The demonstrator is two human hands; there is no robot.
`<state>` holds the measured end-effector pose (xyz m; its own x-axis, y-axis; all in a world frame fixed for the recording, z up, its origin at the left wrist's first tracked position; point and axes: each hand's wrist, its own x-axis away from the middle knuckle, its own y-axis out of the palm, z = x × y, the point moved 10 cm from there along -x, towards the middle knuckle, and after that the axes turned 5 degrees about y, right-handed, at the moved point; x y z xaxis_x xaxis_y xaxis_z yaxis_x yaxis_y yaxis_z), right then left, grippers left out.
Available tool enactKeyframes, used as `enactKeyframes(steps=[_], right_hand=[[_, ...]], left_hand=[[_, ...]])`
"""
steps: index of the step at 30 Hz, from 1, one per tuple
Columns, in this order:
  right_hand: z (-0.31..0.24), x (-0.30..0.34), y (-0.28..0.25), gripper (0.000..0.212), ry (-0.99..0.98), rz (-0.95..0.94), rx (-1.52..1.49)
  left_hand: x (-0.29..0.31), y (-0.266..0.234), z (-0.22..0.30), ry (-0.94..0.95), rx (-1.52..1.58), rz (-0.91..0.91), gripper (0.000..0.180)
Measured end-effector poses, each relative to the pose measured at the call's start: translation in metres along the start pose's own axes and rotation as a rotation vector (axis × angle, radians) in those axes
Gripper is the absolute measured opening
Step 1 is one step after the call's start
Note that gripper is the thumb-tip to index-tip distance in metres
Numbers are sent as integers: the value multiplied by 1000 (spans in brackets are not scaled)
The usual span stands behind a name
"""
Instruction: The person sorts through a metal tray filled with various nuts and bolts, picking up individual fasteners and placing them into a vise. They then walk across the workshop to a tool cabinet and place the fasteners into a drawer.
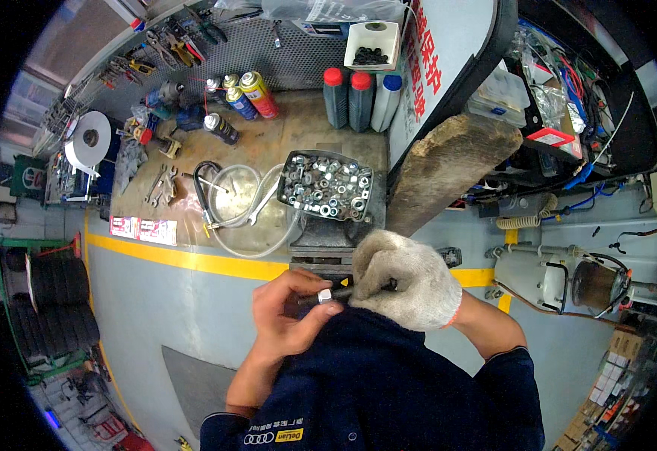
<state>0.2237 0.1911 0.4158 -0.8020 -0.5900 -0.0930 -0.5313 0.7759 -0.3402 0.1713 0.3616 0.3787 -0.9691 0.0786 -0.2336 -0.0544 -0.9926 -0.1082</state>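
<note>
A dark bolt [343, 292] with a silver nut [325, 295] on it sits held between both hands, close to the body, just below the front edge of the surface [193, 259]. The bare left hand [287, 312] pinches the nut with closed fingertips. The gloved right hand [407, 278] has its grip wrapped shut around the bolt's other end. Turning goes best with the bolt held level and steady. A tray of nuts [327, 186] sits just beyond; open floor lies left.

Dark navy sleeves; knitted white glove on right hand [409, 279], left hand [287, 316] bare
</note>
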Motion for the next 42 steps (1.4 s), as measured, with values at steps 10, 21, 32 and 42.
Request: enactKeyframes(steps=[10, 21, 32, 42], right_hand=[[50, 16, 49, 29, 455, -412, -201], [60, 16, 52, 30, 222, -184, 186], [75, 20, 51, 28, 276, -146, 85], [82, 23, 48, 32, 358, -143, 61]], left_hand=[[-8, 17, 22, 218, -297, -217, 24], [5, 15, -26, -160, -217, -112, 17], [14, 17, -43, -422, -249, -209, 20], [8, 24, -12, 160, -308, -271, 33]])
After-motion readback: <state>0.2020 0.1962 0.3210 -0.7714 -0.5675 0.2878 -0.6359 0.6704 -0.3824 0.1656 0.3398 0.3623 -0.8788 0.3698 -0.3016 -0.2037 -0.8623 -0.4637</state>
